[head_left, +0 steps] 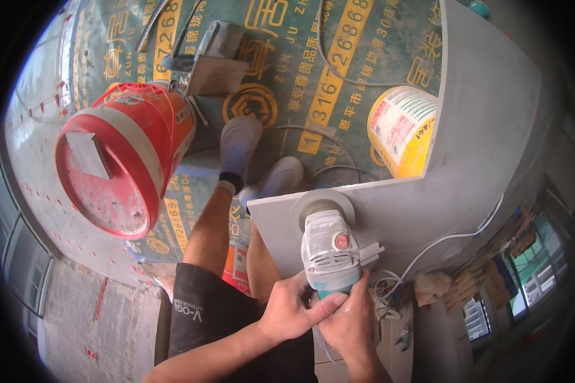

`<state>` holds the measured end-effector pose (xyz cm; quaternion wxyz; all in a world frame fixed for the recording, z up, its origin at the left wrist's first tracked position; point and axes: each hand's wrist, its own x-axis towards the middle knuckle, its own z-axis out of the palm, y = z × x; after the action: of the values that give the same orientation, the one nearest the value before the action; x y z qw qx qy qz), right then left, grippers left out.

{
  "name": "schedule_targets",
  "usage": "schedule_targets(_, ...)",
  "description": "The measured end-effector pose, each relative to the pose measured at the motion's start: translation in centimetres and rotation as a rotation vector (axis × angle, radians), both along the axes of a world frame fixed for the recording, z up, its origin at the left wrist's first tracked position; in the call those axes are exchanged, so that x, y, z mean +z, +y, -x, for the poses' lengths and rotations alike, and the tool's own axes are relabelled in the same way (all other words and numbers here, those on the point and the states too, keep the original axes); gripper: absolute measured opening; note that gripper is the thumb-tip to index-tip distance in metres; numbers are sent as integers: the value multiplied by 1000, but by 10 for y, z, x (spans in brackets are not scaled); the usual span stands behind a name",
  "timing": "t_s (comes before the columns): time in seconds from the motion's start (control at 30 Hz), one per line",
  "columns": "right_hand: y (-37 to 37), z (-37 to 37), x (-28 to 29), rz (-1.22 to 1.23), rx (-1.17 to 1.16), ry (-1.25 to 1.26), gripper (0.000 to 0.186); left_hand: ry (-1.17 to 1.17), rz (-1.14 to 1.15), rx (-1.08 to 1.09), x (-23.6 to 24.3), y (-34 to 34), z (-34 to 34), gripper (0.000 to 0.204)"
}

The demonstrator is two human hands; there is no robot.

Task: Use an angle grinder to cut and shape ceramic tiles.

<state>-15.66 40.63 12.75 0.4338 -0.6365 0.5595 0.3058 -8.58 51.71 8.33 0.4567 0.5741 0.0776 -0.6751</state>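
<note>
- Tile slab [466,172], large, grey, fills centre to right of frame; its near-left corner sits at frame centre, one edge runs right toward the yellow bucket, another runs down toward the person's knees.
- Floor covering [287,70], green printed protection sheet, spans the upper half of frame under everything.
- Red bucket [118,159], upper left, tipped so its dirty inside faces the camera; small grey tile offcut [88,154] lies in it.
- Yellow bucket [399,131], upper right of centre, partly hidden behind the slab's far edge.
- Second power tool with flat metal plate [214,64], top centre, on the floor, well apart from the hands.
- Grey shoes [239,143], centre, just above the slab corner.
- Angle grinder [329,249], centre-low; long axis runs bottom to top of frame, disc end [322,203] away from the hands and on the slab's top edge near the corner, handle end at the hands.
- Left hand [291,309] wrapped round the grinder's rear grip from the left, thumb across the teal base.
- Right hand [351,319] clamped on the same grip from the right; both hands pressed together, equally near the tool, slab directly above them in frame.
- White cable [453,239] trails right across the slab.
</note>
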Motion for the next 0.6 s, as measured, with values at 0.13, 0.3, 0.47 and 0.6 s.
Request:
schedule_targets(0.13, -12, 3, 1, 19, -40, 16, 67, -15, 7, -26, -1, -16, 0, 56)
schedule_targets(0.3, -26, 7, 1, 23, -65, 30, 65, -19, -2, -122, -2, -32, 1, 59)
schedule_targets(0.47, -38, 11, 3, 15, -119, 69, 65, -25, 20, -119, -2, -48, 3, 60)
schedule_targets(0.6, -49, 16, 5, 32, -138, 92, 65, -20, 16, -142, -5, -60, 11, 62)
